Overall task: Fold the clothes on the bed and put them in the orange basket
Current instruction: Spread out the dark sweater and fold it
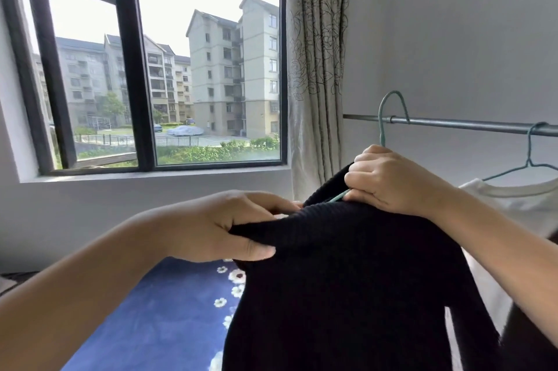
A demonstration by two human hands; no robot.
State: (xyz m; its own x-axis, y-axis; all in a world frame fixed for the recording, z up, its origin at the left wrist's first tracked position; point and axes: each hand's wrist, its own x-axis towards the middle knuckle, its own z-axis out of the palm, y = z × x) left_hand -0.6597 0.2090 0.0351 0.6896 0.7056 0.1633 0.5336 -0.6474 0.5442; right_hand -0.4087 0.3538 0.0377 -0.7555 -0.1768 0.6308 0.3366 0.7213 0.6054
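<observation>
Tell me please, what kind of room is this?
Most likely a bedroom in a flat. A bed with a blue flowered sheet lies below the window, a metal clothes rail carries hangers, and both hands hold a black knitted sweater.

A home bedroom: a bed [157, 316] with blue flowered bedding, a curtain [317, 68] beside a window [129, 68] facing apartment blocks, and clothes on hangers [389, 117] along a rail [471, 123].
</observation>
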